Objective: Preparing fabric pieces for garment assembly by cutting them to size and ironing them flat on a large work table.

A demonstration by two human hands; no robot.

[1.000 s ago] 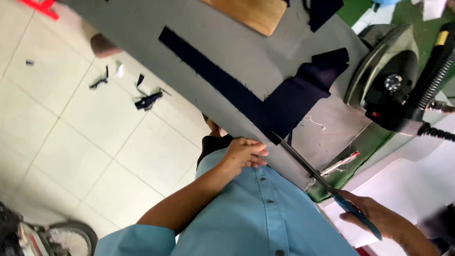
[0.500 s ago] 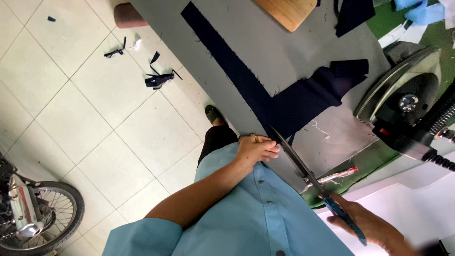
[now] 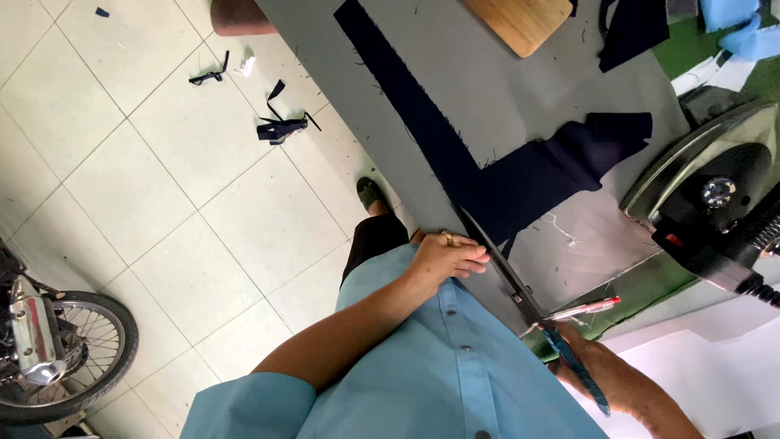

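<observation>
The grey table top (image 3: 520, 97) fills the upper middle of the frame, slanting down toward the lower right, and on it lies the dark navy cloth (image 3: 479, 175): a long strip running from the top centre down to the middle, with a wider branch spreading right toward a steel iron (image 3: 715, 187) at the right edge. The left hand (image 3: 447, 258), just below centre, rests at the table's near edge with its fingers pressed together and flat, pinning the strip's lower end. The right hand (image 3: 613, 382), at the lower right, is closed around the blue handles of the scissors (image 3: 520, 293), whose long blades point up-left with their tip at the cloth just beside the left fingertips; whether the blades are parted I cannot tell. To cut well here, I would judge, the cloth should stay taut and flat, the blades should follow the strip's edge, and the holding fingers should stay out of their path. A red-tipped pen (image 3: 581, 309) lies beside the blades.
</observation>
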